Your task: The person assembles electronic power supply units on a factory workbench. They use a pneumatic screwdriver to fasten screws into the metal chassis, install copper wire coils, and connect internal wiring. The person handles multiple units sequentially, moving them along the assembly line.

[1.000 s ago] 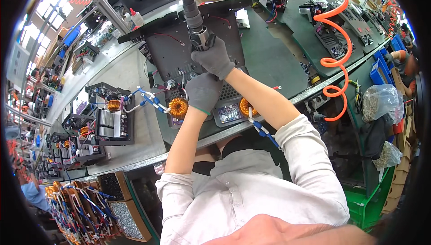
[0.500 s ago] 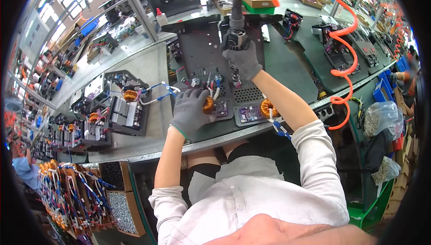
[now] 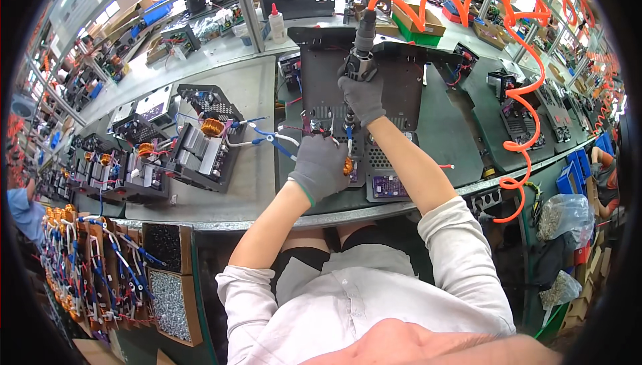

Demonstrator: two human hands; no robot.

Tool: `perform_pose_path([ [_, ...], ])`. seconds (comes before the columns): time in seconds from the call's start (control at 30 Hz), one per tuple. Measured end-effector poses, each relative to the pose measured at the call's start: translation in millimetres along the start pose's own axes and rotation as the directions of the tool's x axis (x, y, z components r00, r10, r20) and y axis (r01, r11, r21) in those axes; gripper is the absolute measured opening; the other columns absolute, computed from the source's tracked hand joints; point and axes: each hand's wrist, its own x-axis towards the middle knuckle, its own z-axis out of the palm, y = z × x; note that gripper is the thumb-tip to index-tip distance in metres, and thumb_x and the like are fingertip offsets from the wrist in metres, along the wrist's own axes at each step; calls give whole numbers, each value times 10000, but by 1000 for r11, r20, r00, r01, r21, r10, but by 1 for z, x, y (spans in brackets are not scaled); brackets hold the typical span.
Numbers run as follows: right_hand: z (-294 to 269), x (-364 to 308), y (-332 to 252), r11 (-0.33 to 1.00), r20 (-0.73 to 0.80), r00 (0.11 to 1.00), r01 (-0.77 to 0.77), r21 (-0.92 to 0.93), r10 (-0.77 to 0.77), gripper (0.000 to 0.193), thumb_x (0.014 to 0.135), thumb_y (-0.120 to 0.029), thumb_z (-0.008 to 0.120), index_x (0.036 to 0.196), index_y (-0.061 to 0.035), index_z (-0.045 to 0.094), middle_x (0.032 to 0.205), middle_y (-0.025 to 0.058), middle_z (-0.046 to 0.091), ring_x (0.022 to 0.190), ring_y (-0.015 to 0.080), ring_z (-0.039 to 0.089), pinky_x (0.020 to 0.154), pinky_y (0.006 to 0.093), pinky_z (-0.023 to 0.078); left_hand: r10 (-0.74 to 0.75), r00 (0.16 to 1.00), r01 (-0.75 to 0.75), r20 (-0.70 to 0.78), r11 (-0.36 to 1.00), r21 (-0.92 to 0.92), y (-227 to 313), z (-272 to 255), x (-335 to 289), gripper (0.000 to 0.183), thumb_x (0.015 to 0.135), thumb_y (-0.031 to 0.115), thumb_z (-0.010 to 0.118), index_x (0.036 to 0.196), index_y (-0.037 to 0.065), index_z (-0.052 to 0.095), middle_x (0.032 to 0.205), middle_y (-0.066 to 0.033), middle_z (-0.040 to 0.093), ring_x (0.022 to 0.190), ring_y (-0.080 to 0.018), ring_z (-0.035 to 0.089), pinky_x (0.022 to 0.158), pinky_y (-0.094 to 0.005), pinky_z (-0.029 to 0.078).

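Note:
My right hand [image 3: 364,97], in a grey glove, is wrapped around a dark powered screwdriver [image 3: 366,34] held upright. Its tip points down at terminals [image 3: 349,128] on a dark metal panel [image 3: 328,64] with vent slots. Beside the tip, my gloved left hand [image 3: 321,168] is closed near the wire ends. Its fingertips are partly hidden, so what they hold cannot be made out. A copper-wound coil [image 3: 348,166] shows against the left hand's right side. A purple circuit board [image 3: 389,186] lies at the panel's near edge, by my right forearm.
Units with coils and heat sinks [image 3: 200,154] stand left on the bench. An orange coiled hose [image 3: 528,97] hangs at right. A glue bottle [image 3: 277,24] stands behind. Lower left are wired coils [image 3: 87,265] and a box of screws [image 3: 172,301].
The view has shifted, so the bench appears farther right. The screwdriver has moved left across the panel to the terminals beside my left hand. My right forearm now covers the right-hand coil.

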Motion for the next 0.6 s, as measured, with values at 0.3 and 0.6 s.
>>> perform_pose_path([
  [0.3,2,4,23,982,-34,994,-112,-155,108,150,693,-57,709,805,-70,611,694,-4,622,611,85,589,567,258,481,-10,999,9,-48,999,-35,3,12,-4,423,649,412,732,939,114,653,825,-103,627,807,-284,625,667,-408,443],
  [0.6,-20,-43,-15,999,192,981,-32,39,24,207,708,42,666,896,-36,629,757,4,632,623,69,580,550,224,469,-72,989,40,-131,972,-233,25,7,-42,438,735,464,703,965,98,634,776,-123,631,727,-298,641,633,-424,474],
])
